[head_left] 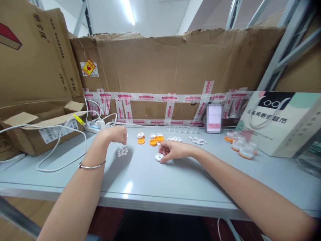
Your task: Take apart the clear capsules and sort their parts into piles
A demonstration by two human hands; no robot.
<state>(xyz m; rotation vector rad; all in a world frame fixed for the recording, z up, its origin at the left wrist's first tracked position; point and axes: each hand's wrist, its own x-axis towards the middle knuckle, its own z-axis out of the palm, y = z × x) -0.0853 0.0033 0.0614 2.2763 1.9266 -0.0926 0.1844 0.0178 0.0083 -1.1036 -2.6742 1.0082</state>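
**Right hand (174, 149) on the white round cap (158, 157)**

We see the cap at 8 o'clock from the right hand's fingertips, its right edge pinched between thumb and curled fingers, low over the grey table (140, 180). The right forearm reaches in from 4 o'clock, palm turned toward the cap.

The left hand (117, 134) is raised over the table, wrist bent, forearm rising from 7 o'clock with 1 bracelet (92, 166) around it. Its fingers are curled in, but we cannot tell whether they pinch anything. Small white discs (122, 152) lie at 5 o'clock from it. Orange rings (153, 143) sit at 10 o'clock from the right hand.
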